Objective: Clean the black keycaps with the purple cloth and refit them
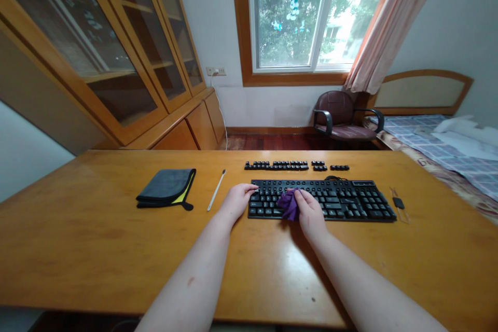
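A black keyboard [338,205] lies on the wooden desk, with bare spots along its upper rows where keycaps are off. My right hand [311,212] pinches a crumpled purple cloth [288,205] against the keys left of the middle. At the keyboard's upper left corner, my left hand [238,201] has its fingers closed on the edge. Loose keycaps [290,165] stand in a row behind the keyboard, in several groups. To the right lies a keycap puller [398,203] with wire loops.
A folded grey and yellow towel [167,187] and a white toothbrush-like stick [216,190] lie left of my hands on the desk [97,249]. Beyond the desk stand a glass-fronted cabinet [163,109], a brown armchair [338,114] and a bed [424,129].
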`<state>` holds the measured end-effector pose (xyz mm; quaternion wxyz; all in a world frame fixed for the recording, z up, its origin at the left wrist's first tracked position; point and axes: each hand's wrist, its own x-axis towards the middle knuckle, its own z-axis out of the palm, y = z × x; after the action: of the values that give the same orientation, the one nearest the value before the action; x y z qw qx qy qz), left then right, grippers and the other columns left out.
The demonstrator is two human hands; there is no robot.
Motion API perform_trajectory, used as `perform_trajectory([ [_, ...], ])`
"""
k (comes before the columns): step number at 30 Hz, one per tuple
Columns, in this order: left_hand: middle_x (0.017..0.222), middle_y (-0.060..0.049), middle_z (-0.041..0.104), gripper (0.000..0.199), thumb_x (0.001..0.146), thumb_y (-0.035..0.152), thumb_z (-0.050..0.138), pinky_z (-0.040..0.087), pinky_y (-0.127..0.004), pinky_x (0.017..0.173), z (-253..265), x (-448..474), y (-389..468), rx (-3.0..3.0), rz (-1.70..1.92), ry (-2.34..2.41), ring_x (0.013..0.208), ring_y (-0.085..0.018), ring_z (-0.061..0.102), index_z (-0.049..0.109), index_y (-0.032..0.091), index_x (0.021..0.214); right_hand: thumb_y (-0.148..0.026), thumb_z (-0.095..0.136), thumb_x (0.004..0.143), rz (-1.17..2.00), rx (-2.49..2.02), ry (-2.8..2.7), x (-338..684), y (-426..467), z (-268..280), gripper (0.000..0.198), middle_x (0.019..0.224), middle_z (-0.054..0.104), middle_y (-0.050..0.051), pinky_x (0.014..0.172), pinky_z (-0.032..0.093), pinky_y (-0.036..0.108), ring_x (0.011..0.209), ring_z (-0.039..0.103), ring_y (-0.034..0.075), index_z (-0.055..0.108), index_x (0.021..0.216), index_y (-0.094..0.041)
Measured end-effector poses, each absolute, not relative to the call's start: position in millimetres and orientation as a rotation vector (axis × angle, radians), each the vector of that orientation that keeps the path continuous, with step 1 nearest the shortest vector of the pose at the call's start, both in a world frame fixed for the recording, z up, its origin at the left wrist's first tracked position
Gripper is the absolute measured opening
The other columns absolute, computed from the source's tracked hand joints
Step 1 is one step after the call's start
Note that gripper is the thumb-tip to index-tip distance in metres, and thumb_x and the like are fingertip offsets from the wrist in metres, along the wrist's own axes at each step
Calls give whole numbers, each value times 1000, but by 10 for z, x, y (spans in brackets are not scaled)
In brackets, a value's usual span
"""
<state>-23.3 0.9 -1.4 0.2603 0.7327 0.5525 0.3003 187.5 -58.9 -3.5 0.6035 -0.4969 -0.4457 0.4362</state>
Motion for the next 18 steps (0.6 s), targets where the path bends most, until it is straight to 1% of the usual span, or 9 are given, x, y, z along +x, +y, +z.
perform_trajectory([
  [4,96,-5,70,25,76,14,51,45,-36,88,-18,-222,10,2014,808,1522,94,-22,62,70,22,92,-49,54,77,1009,-1151,-1026,1875,-586,-38,37,89,69,6,83,45,36,87,61,23,68,91,-18],
  [8,95,-5,70,25,76,15,51,46,-34,87,-6,-215,0,2056,778,1532,93,-21,62,70,22,91,-50,54,77,1017,-1153,-1026,1876,-590,-39,38,90,69,7,82,45,36,86,61,23,68,93,-18],
  [18,93,-5,69,27,78,15,49,46,-33,85,1,-215,-33,2318,722,1537,90,-21,61,69,23,95,-47,54,79,1032,-1132,-1025,1877,-582,-76,34,89,69,6,84,44,36,87,61,22,67,92,-19],
])
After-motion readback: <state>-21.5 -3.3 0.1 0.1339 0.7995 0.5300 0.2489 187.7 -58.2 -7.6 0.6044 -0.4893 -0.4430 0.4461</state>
